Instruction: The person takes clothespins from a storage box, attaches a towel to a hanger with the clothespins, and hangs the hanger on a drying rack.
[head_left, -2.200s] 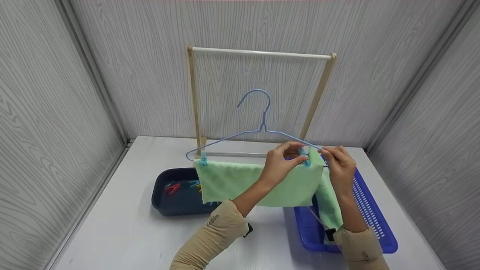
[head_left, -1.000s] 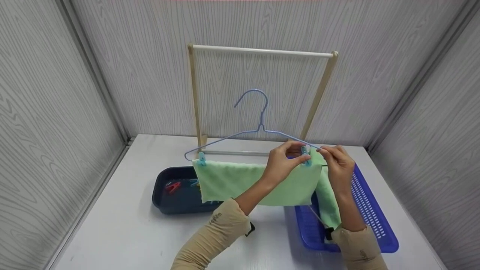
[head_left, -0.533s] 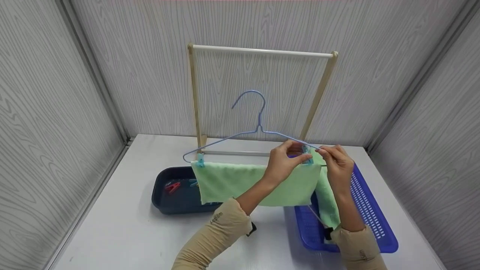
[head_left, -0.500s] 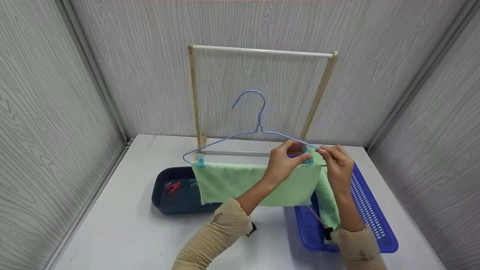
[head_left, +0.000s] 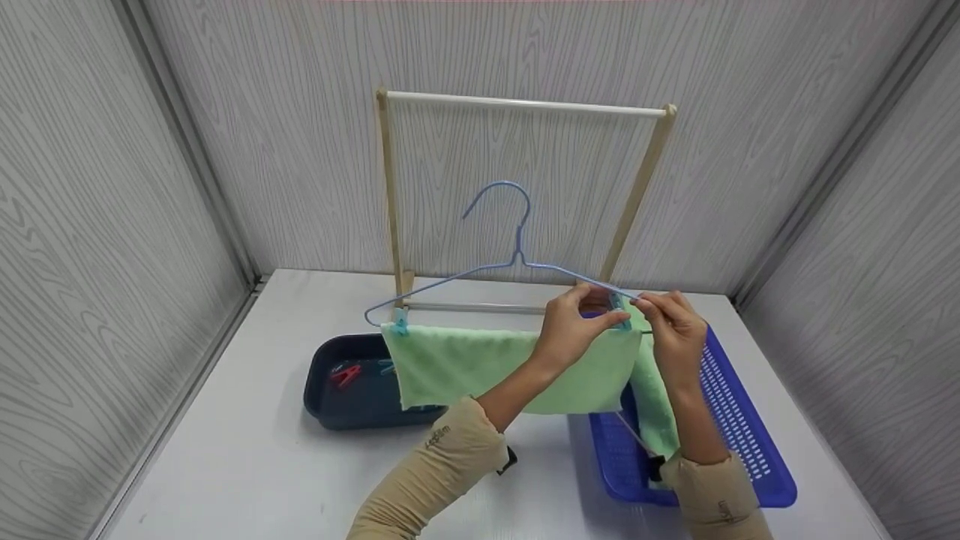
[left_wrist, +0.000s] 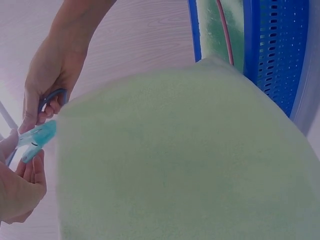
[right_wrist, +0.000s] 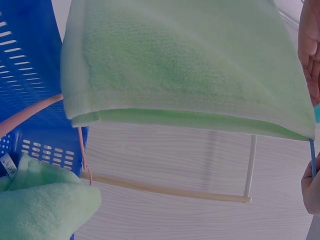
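A blue wire hanger (head_left: 517,259) carries a light green towel (head_left: 457,367) draped over its lower bar. One light blue clothespin (head_left: 401,321) clips the towel's left end to that bar. At the right end, my left hand (head_left: 564,330) pinches a second light blue clothespin (left_wrist: 40,137) between thumb and fingers, its tip right at the towel's edge. My right hand (head_left: 679,337) grips the hanger's right corner between thumb and fingers. In the right wrist view the hanger's wire (right_wrist: 313,157) runs from the towel's corner into that hand.
On the left, a dark tray (head_left: 319,409) holds a red clothespin (head_left: 346,376) and others partly behind the towel. A blue basket (head_left: 750,427) on the right contains another green towel (head_left: 654,405) and a pink hanger (right_wrist: 32,114). Behind stands a rack with a white top rod (head_left: 517,103).
The hanger and towel have shifted slightly left. The clothespin in my left hand has moved a little right along the towel's top edge. My right hand has kept its grip on the hanger.
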